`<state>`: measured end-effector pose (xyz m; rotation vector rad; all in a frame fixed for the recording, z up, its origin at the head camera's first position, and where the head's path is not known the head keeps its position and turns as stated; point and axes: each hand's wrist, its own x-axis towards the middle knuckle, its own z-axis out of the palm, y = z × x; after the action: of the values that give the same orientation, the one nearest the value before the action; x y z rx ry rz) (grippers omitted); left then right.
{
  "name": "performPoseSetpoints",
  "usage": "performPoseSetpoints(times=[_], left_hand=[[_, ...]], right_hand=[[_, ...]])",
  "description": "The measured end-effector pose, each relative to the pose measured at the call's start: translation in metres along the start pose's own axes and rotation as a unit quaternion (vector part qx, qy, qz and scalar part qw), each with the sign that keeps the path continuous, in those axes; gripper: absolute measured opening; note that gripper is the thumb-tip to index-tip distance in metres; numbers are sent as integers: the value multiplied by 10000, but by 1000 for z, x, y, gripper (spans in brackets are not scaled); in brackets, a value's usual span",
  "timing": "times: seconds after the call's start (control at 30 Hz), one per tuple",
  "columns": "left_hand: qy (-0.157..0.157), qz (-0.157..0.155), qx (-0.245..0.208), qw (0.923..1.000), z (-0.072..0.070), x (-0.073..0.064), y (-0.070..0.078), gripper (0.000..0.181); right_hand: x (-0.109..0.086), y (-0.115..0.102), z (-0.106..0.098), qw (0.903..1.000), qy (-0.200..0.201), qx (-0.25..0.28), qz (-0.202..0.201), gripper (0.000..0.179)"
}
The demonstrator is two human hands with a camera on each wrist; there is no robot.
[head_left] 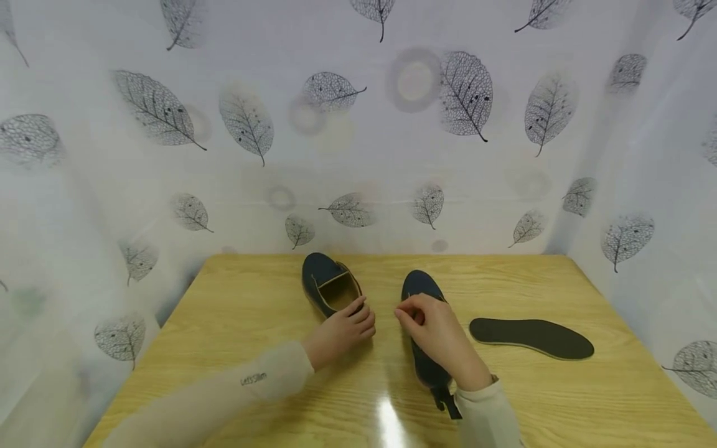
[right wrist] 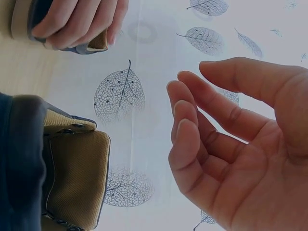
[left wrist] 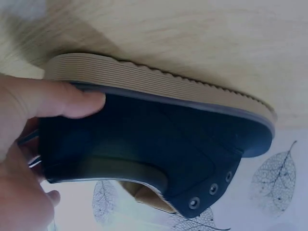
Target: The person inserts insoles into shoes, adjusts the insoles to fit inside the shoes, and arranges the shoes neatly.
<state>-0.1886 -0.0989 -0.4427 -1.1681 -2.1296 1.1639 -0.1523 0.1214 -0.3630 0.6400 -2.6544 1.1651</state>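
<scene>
A dark blue canvas shoe (head_left: 320, 269) with metal eyelets and a ribbed tan sole stands left of centre. My left hand (head_left: 340, 336) grips it by the heel; in the left wrist view the thumb (left wrist: 79, 100) presses on its side just above the sole. A matching shoe (head_left: 421, 284) lies to the right, toe pointing away from me. Over it hovers my right hand (head_left: 439, 330), fingers loosely bent. The right wrist view shows nothing between those fingers (right wrist: 192, 113), and the shoe's tan-lined tongue (right wrist: 77, 178) apart from them.
A dark insole (head_left: 532, 337) lies flat on the wooden table (head_left: 241, 292), right of the second shoe. Some black strap-like piece (head_left: 446, 403) sticks out at that shoe's near end. Behind the table hangs a white curtain (head_left: 358, 149) printed with leaves.
</scene>
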Motion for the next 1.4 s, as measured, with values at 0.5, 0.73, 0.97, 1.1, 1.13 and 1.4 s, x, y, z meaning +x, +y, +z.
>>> performPoseSetpoints(times=[0.5,0.73,0.97,1.1,1.13,1.4], left_hand=[[547,-1070,-1288,9844,-12,-24,16,24],[1041,-4333,-3061,8413,-21,-23,15,85],[-371,-5379,-3756,7538,-20,-12,5,103],[-839,-5534,-4413,7014,-21,-1,0,104],[-866,-5549,-4460,6969,-21,1,-1,104],[-1099,-5667,-5076,6397,-20,7,-12,106]], right_hand=[[-1,-1,-3,10000,-36,35,-31,4],[-1,-1,-6,9999,-11,44,-103,5],[-2,-3,-9,9999,-72,66,-49,7],[-2,-2,-10,10000,-54,50,-60,7],[-2,-2,-10,10000,-39,45,-72,7],[-3,-1,-14,10000,29,54,-64,7]])
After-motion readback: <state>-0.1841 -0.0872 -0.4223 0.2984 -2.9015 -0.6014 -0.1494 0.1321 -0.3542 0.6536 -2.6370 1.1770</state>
